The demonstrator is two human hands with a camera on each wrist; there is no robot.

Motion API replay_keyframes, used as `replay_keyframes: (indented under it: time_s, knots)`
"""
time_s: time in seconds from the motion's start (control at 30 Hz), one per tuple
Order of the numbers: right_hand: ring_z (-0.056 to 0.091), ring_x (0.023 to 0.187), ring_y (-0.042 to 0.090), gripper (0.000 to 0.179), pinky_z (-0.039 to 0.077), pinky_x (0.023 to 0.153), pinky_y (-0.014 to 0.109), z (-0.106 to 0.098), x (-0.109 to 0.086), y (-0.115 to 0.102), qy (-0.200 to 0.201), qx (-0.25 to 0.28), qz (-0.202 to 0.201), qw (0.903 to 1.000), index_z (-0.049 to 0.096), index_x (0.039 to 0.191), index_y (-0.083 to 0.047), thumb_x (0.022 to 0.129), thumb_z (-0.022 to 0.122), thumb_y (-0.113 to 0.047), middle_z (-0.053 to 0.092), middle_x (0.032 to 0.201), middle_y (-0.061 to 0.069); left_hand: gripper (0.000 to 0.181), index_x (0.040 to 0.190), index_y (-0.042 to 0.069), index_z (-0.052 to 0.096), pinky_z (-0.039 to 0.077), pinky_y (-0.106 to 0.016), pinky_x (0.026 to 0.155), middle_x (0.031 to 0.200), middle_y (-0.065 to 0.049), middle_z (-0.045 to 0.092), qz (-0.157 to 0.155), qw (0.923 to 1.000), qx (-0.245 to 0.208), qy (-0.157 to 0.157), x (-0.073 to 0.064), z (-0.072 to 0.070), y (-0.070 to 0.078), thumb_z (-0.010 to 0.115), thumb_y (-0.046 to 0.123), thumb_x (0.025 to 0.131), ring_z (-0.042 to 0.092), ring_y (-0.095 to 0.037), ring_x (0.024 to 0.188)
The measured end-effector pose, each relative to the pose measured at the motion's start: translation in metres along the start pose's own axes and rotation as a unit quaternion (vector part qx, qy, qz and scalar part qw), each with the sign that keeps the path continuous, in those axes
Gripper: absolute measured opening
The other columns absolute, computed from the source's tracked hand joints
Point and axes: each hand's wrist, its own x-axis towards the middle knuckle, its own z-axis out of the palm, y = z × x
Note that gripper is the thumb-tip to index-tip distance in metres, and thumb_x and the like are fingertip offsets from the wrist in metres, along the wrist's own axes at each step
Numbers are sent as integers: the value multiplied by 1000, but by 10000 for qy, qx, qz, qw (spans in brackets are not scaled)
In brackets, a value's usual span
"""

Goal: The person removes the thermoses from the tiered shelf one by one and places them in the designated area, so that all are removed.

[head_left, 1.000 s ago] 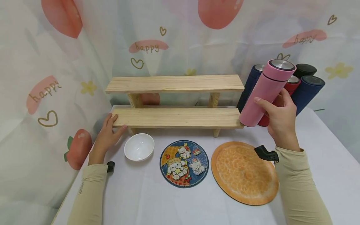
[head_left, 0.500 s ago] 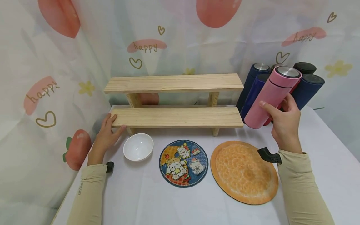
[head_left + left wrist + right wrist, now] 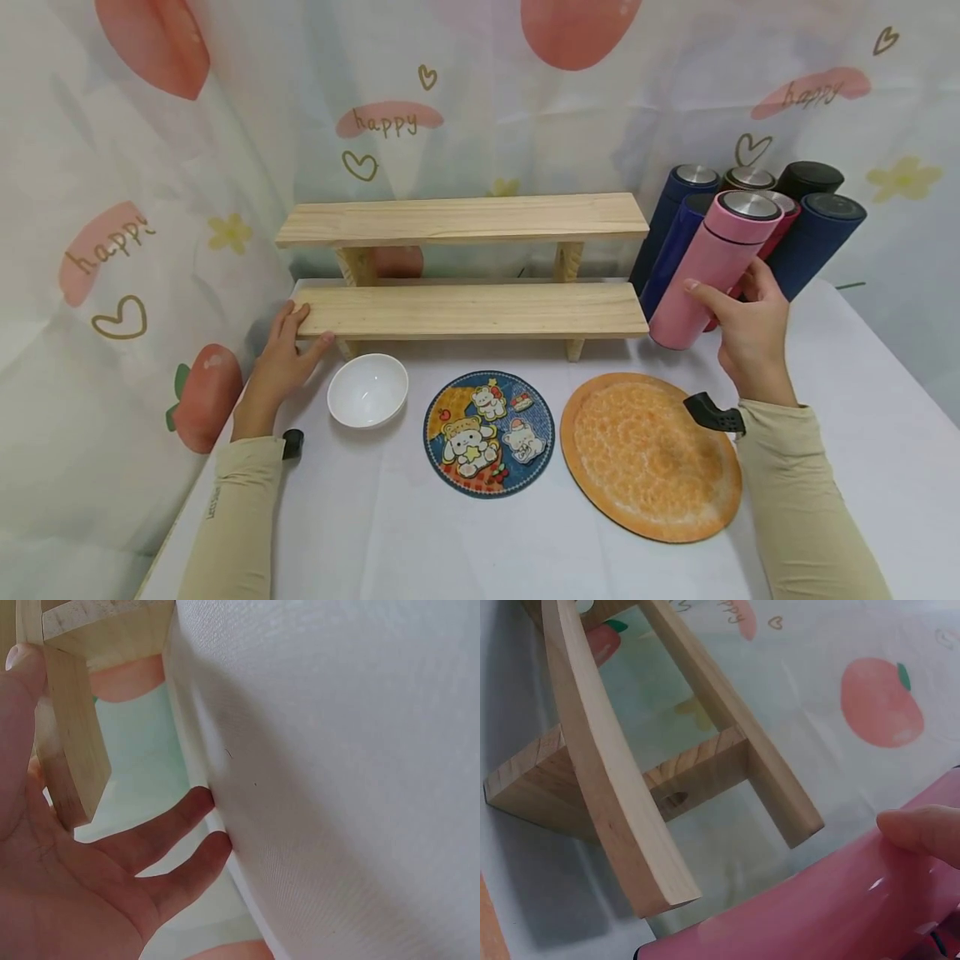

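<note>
My right hand [image 3: 757, 333] grips a pink thermos [image 3: 708, 275] with a steel-topped lid, thumb along its near side. The thermos leans slightly, its base close over the cloth by the right end of the two-tier wooden shelf [image 3: 472, 310]. In the right wrist view the pink thermos [image 3: 817, 907] crosses the lower right, under my thumb. My left hand [image 3: 281, 358] holds the left end of the lower plank, thumb at its front edge, a finger on top. In the left wrist view two fingers of the left hand [image 3: 82, 877] stretch down to the tablecloth.
Behind the pink thermos stand several others: navy [image 3: 671, 208], blue [image 3: 675, 250], black [image 3: 810, 177], red [image 3: 783, 221] and another navy one [image 3: 821, 237]. In front of the shelf are a white bowl [image 3: 367, 392], a round cartoon mat [image 3: 489, 433] and a round bread-patterned mat [image 3: 651, 458].
The right hand has carried the pink thermos down, first right and then slightly back left, uncovering the blue and brown thermoses behind. The left hand has kept its place on the shelf.
</note>
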Motion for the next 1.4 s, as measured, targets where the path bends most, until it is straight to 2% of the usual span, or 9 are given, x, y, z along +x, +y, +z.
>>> replay_keyframes:
  time_s: [0.2, 0.33, 0.57, 0.87, 1.2, 1.3, 1.4]
  knots:
    - [55, 111, 16, 72, 51, 62, 19, 0, 1, 7, 41, -100, 222, 9997, 57, 152, -17, 89, 86, 2, 61, 130, 1, 91, 172, 11, 15, 24, -79, 115, 179, -16, -3, 33, 10000, -23, 43, -1, -2, -1, 54, 61, 108, 22, -61, 152]
    - [53, 112, 15, 75, 51, 67, 18, 0, 2, 12, 21, -236, 377, 9990, 53, 154, -18, 90, 86, 0, 59, 132, -1, 90, 172, 10, 16, 24, -78, 116, 178, -17, -2, 54, 9999, -19, 83, -1, -2, -2, 55, 59, 108, 22, -61, 152]
    - [48, 127, 16, 81, 55, 81, 15, 2, 4, 18, 17, -320, 666, 9973, 44, 159, -19, 91, 84, 0, 52, 144, 0, 90, 172, 10, 15, 25, -78, 116, 178, -17, -2, 39, 9999, -62, 105, -2, -3, -3, 55, 59, 108, 22, -60, 153]
    - [48, 121, 16, 76, 54, 76, 16, 1, 1, 24, 56, -361, 611, 9975, 47, 152, -21, 91, 81, 6, 52, 139, -1, 89, 171, 8, 17, 24, -78, 116, 178, -18, -1, 151, 9997, -53, 160, -2, -3, -4, 55, 58, 108, 24, -60, 152]
    - [45, 126, 16, 75, 54, 83, 14, -2, -2, 31, -52, -424, 373, 9984, 47, 152, -20, 90, 80, 9, 51, 141, -1, 89, 171, 7, 17, 24, -77, 116, 178, -19, -2, 163, 9998, -66, 114, -4, -1, -4, 54, 58, 109, 22, -59, 153]
    - [45, 127, 15, 77, 55, 92, 22, -5, -2, 33, -49, -492, 388, 9980, 47, 154, -20, 91, 81, 7, 51, 142, -2, 89, 171, 7, 17, 23, -77, 116, 178, -18, -2, 176, 9998, -82, 103, -3, -1, -2, 55, 58, 108, 21, -59, 154]
    - [44, 128, 14, 79, 47, 110, 30, -6, -3, 34, -35, -619, 460, 9970, 44, 157, -21, 91, 81, 4, 49, 145, -2, 89, 171, 8, 17, 23, -78, 116, 178, -18, -2, 173, 9998, -103, 54, -2, -1, 0, 54, 58, 109, 20, -59, 154]
